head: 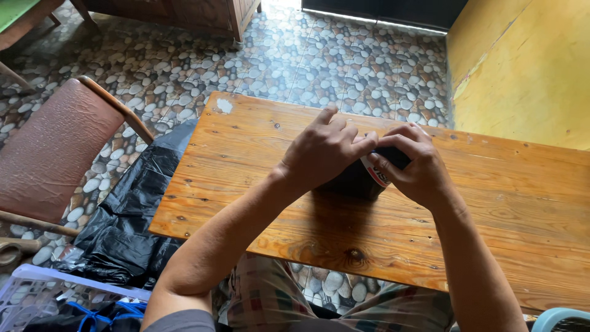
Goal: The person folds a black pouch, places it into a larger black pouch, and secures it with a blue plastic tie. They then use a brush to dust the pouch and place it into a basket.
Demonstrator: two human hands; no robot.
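Note:
A small black box [355, 181] with a white and red label stands on the wooden table [246, 154]. My left hand [322, 150] lies over its top and left side, fingers curled around it. My right hand [412, 163] grips the box's right end, fingertips pressed on the label edge. Both hands meet above the box and hide most of it.
A black plastic bag [132, 215] lies on the pebble-pattern floor left of the table. A brown padded chair [55, 147] stands further left. A white basket [37, 295] sits at the bottom left. A yellow wall [528, 67] rises at the right.

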